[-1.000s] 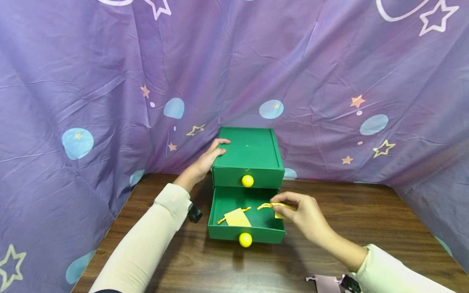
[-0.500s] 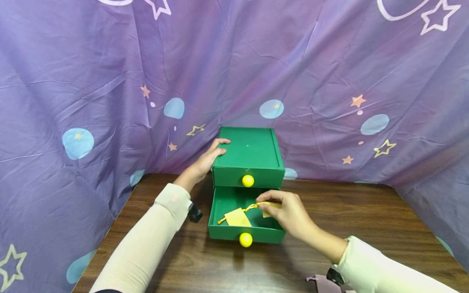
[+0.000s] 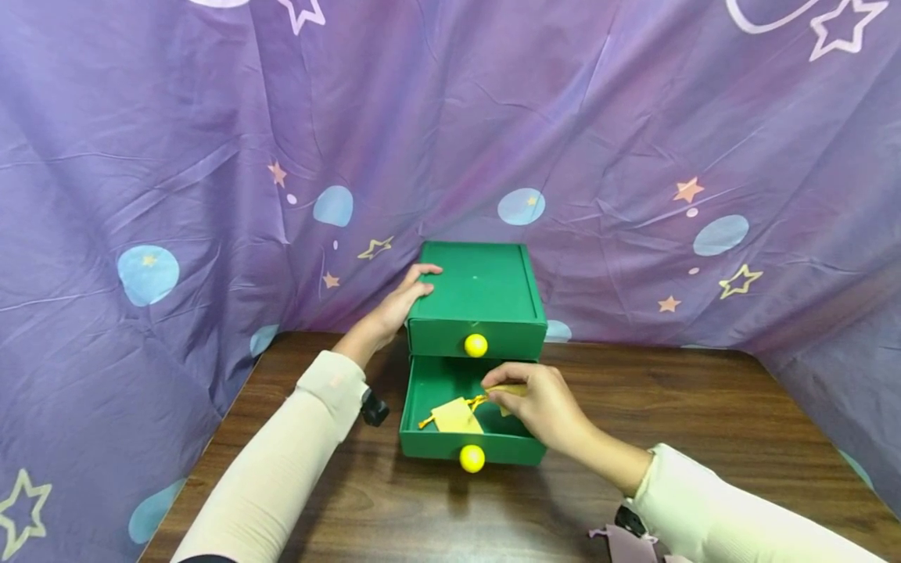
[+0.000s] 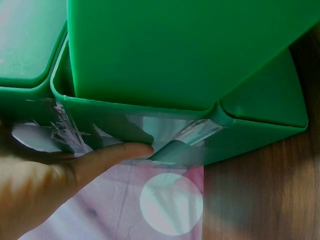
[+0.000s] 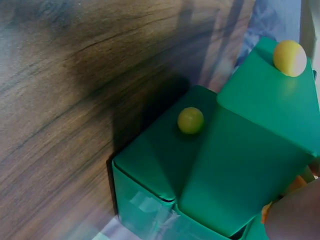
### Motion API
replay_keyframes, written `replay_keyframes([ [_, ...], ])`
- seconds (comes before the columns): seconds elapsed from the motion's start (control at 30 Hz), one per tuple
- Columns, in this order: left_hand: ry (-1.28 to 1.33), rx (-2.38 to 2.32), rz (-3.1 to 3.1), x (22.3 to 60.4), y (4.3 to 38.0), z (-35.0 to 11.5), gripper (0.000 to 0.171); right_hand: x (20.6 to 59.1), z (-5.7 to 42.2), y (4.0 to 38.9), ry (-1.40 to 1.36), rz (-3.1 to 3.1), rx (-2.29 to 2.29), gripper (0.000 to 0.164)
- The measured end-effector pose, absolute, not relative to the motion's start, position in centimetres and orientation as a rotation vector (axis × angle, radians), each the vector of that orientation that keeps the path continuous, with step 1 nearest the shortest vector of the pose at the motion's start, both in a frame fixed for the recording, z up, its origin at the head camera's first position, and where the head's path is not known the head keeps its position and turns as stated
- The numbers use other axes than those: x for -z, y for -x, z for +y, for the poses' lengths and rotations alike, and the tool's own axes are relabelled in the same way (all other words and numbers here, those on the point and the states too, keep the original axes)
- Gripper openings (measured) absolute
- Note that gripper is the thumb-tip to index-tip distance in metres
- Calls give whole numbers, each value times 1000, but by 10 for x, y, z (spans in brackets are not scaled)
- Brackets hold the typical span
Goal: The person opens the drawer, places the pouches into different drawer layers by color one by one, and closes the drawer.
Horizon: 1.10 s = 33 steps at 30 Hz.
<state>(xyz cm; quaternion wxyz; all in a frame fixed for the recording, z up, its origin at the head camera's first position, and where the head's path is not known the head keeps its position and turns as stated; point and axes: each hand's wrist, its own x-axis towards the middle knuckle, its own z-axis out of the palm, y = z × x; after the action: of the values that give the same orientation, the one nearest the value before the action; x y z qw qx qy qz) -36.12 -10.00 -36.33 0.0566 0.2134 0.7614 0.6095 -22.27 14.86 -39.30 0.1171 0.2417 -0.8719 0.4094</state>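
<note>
A green drawer cabinet (image 3: pixel 479 281) has one drawer (image 3: pixel 436 444) pulled out, with a yellow knob (image 3: pixel 472 459) on its front. Inside it, toward the left, lies a yellow drawstring pouch (image 3: pixel 450 416). Over the drawer's right side, my right hand (image 3: pixel 549 407) pinches a second yellow pouch (image 3: pixel 516 389) between thumb and fingers; its cords hang at the first pouch. My left hand (image 3: pixel 394 311) rests on the cabinet's left side, fingertips on the top edge. In the left wrist view an extended digit (image 4: pixel 120 154) lies along the taped side wall.
Near the table's front edge, a mauve pouch (image 3: pixel 629 543) lies partly under the right sleeve (image 3: pixel 704 500). Below the pulled-out drawer, the right wrist view shows a closed bottom drawer with its own knob (image 5: pixel 190 120). A purple curtain (image 3: pixel 598 156) hangs behind the wooden table (image 3: pixel 380 508).
My right hand has moved left over the drawer with the pinched pouch, bringing its cords to the pouch lying there. My left hand has stayed on the cabinet.
</note>
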Motion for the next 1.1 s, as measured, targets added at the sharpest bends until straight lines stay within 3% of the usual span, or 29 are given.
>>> replay_keyframes([
  [1.1, -639, -1880, 2291, 363, 361, -99, 47, 394, 131, 225, -758, -2550, -1129, 16],
])
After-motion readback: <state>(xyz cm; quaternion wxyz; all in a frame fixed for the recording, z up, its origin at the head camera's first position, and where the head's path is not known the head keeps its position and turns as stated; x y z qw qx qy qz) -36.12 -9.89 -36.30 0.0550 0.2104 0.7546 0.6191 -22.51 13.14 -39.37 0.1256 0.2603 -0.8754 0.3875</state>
